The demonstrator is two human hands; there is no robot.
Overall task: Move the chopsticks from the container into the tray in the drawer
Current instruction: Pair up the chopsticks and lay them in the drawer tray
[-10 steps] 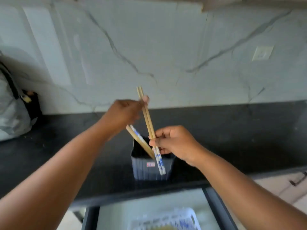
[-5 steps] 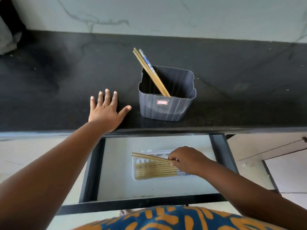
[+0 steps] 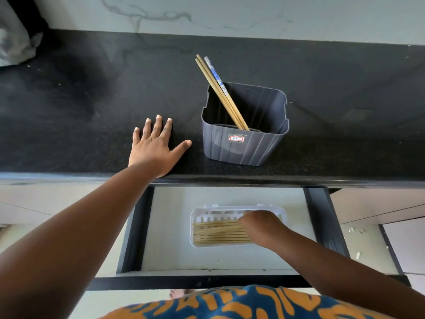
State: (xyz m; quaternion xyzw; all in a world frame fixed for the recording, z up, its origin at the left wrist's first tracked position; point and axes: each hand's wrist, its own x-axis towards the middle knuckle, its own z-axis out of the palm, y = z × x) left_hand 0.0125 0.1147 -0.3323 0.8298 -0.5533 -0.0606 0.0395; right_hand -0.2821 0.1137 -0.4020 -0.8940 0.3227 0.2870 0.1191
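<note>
A dark grey ribbed container (image 3: 246, 146) stands on the black counter, with two wooden chopsticks (image 3: 216, 88) and a blue-patterned one (image 3: 215, 73) leaning out of its back left corner. Below, the open drawer (image 3: 161, 226) holds a white slotted tray (image 3: 195, 215) with several wooden chopsticks (image 3: 216, 233) lying flat in it. My right hand (image 3: 262, 226) is low over the tray's right half, fingers curled down onto the chopsticks' right ends. My left hand (image 3: 156, 146) rests flat on the counter, fingers spread, just left of the container.
A grey bag (image 3: 13, 42) lies at the counter's far left against the marble backsplash. The counter's front edge (image 3: 230, 179) overhangs the drawer's back. Pale cabinet fronts (image 3: 379, 208) flank the drawer. My patterned shirt (image 3: 230, 305) fills the bottom of the view.
My right hand carried a pair of chopsticks from the container down to the tray and has lowered them onto the pile. My left hand dropped flat on the counter and stays there.
</note>
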